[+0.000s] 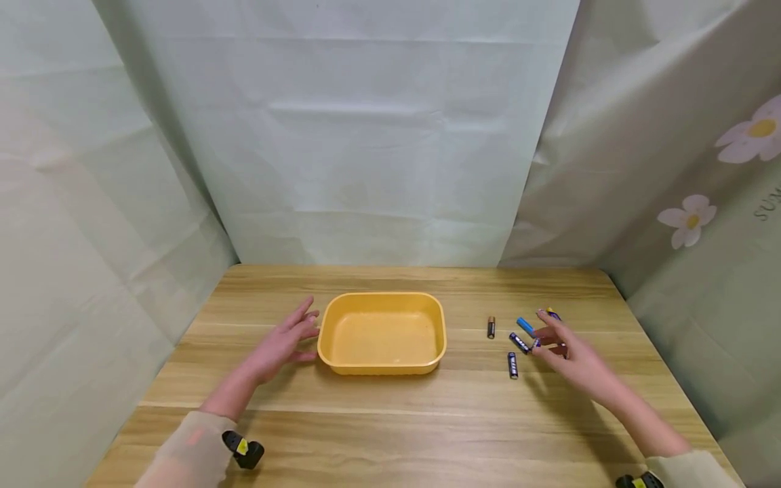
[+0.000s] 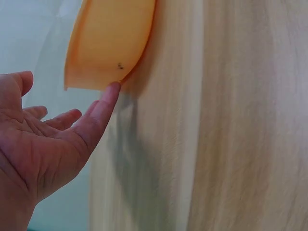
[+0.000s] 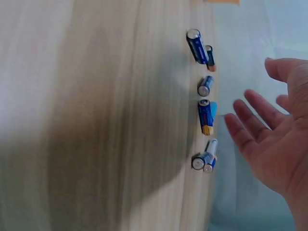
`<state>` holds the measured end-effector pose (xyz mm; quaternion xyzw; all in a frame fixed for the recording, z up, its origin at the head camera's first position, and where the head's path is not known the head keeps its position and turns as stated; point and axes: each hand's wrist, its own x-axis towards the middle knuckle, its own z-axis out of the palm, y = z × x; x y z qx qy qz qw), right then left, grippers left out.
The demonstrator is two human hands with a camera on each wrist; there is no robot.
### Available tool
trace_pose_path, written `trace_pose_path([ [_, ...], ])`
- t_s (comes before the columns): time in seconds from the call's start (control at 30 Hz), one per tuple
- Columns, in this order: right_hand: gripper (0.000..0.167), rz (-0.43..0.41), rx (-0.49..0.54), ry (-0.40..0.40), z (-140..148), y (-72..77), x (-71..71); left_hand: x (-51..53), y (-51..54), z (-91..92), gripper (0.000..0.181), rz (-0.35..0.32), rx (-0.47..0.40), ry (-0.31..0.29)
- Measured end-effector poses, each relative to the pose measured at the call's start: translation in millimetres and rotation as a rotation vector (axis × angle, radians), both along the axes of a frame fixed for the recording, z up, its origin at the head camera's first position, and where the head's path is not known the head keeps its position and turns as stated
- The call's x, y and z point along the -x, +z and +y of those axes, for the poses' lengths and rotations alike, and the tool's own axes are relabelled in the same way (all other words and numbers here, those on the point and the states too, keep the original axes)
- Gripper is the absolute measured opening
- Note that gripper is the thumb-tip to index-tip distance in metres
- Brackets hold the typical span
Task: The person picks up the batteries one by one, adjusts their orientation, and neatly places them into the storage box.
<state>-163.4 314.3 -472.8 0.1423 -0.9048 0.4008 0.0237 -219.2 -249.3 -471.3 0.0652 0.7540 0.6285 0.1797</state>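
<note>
A yellow-orange plastic basin (image 1: pixel 382 367) stands on the wooden table. My left hand (image 1: pixel 284 347) is at its left side, fingers spread; in the left wrist view one fingertip meets the lower corner of the basin (image 2: pixel 113 41), though I cannot tell whether it presses. Over a loose group of batteries on the right hovers my right hand (image 1: pixel 576 362), fingers loosely bent and holding nothing. Nearby lie a copper-topped black battery (image 1: pixel 491 328), a navy battery (image 1: pixel 512 366) and a light-blue battery (image 1: pixel 525 327). In the right wrist view a blue-and-yellow battery (image 3: pixel 205 118) lies beyond the palm; the hand partly hides others in the head view.
The wooden table (image 1: pixel 390 434) extends in front of the basin and to both sides. Pale cloth (image 1: pixel 366 149) hangs behind it and along both sides, with printed flowers on the right. A dark wrist camera (image 1: pixel 244 450) sits on the left sleeve.
</note>
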Motion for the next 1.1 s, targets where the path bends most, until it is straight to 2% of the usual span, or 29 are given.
trace_pose_path([
  [0.13, 0.069, -0.072, 0.016, 0.063, -4, -4.3, -4.8, 0.9, -6.5, 6.2, 0.069, -0.012, -0.017, -0.002],
  [0.27, 0.069, -0.109, -0.008, 0.087, -7, -10.2, -9.9, 2.3, -12.4, 9.8, 0.067, -0.017, -0.027, -0.01],
  [0.5, 0.069, -0.201, -0.03, 0.079, -10, -18.2, -12.1, 4.0, -15.5, 12.2, 0.064, -0.012, -0.014, -0.016],
  [0.73, 0.07, -0.182, -0.054, 0.074, -17, -23.4, -8.5, 4.0, -16.8, 10.3, 0.065, -0.026, 0.032, -0.04],
  [1.1, 0.068, -0.214, -0.111, -0.024, -26, -30.7, -3.6, 7.0, -18.8, 5.2, 0.066, -0.066, -0.032, -0.072],
])
